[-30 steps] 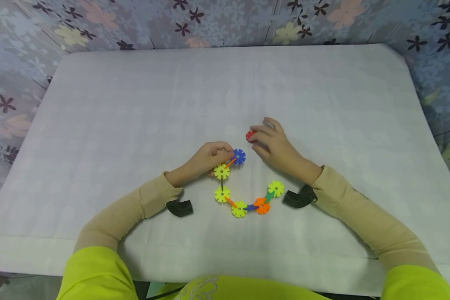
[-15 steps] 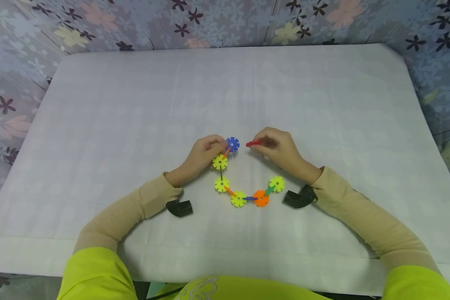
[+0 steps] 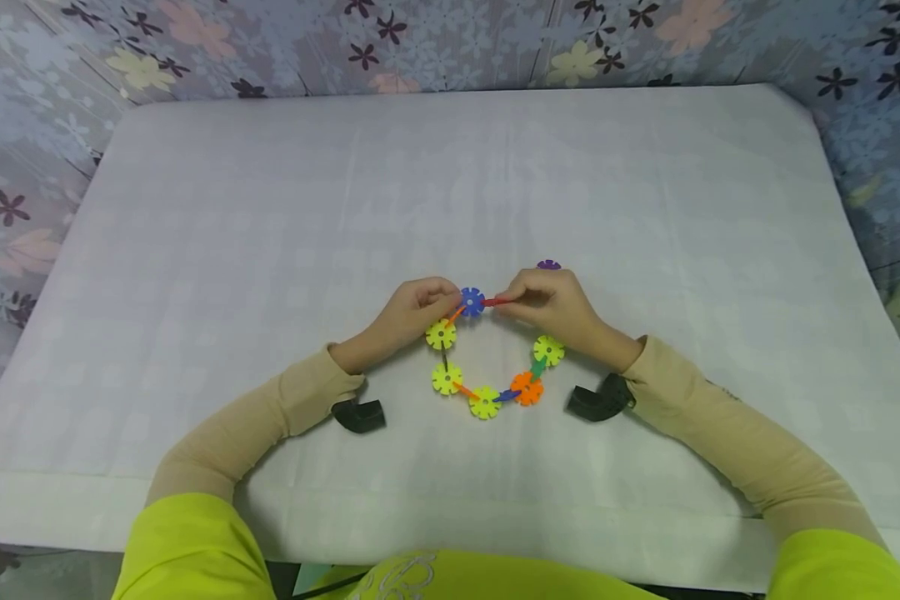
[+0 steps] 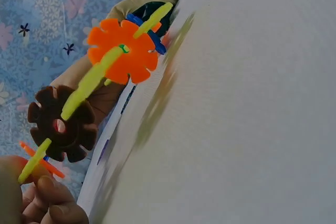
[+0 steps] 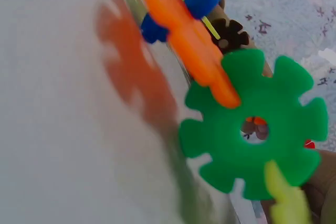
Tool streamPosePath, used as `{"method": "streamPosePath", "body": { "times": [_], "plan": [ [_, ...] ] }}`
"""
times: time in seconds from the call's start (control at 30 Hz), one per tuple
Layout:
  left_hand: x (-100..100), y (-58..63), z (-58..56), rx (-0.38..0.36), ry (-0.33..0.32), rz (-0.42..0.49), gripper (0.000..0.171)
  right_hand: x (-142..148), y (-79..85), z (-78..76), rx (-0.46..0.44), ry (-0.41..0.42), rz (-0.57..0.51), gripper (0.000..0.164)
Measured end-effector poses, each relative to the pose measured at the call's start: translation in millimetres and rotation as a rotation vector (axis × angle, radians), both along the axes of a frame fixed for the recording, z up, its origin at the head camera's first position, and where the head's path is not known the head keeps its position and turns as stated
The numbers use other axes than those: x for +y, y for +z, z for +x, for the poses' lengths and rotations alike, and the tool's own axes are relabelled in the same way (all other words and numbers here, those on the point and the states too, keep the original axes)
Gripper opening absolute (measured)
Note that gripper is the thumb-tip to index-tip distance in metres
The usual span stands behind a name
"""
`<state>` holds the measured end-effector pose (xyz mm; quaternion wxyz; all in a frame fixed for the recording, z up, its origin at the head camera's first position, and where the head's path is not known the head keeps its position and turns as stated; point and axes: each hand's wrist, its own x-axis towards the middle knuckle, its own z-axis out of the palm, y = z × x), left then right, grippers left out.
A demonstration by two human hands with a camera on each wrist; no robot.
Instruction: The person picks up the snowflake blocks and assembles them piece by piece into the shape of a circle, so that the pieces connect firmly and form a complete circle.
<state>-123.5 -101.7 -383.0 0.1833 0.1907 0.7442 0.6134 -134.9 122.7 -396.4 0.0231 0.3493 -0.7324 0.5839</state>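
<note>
A curved chain of notched plastic discs hangs between the hands in the head view. Its end is a blue disc (image 3: 471, 302), with an orange disc and a yellow disc (image 3: 441, 334) below. My left hand (image 3: 422, 308) pinches the chain beside the blue disc. My right hand (image 3: 558, 304) pinches a red disc (image 3: 498, 302), edge-on, meeting the blue disc's rim. The brown disc (image 4: 62, 123) shows in the left wrist view. In the right wrist view the green disc (image 5: 252, 171) is large, near the right hand. The fingers hide part of the red disc.
A purple disc (image 3: 548, 265) shows just beyond the right hand; whether it lies loose or is held cannot be told. Black wrist mounts (image 3: 360, 416) sit by both cuffs. White cloth covers the table (image 3: 307, 208), and floral-patterned covering lies past its edges.
The right hand has turned the red disc edge-on and brought it left against the blue disc. The chain's right end has moved up towards the right hand. A purple disc has come into view.
</note>
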Motion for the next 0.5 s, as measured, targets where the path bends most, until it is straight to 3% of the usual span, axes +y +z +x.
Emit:
{"method": "streamPosePath", "body": {
  "times": [0.17, 0.3, 0.43, 0.5],
  "plan": [
    [-1, -8.8, -0.3, 0.023, -0.007, 0.001, 0.017, -5, 0.6, 3.9, -0.052, 0.015, -0.034, 0.02],
    [-1, -7.8, 1.3, 0.036, -0.004, 0.025, 0.016, -6, 1.1, 3.3, -0.023, 0.011, -0.022, 0.019],
    [1, 1.5, 3.3, 0.038, -0.008, 0.058, 0.013, 1, 10.0, -4.1, 0.03, 0.029, 0.102, 0.023],
    [2, 7.9, 4.8, 0.044, -0.003, 0.063, 0.012, 11, 18.4, -10.3, 0.038, -0.009, 0.212, 0.026]
  ]
}}
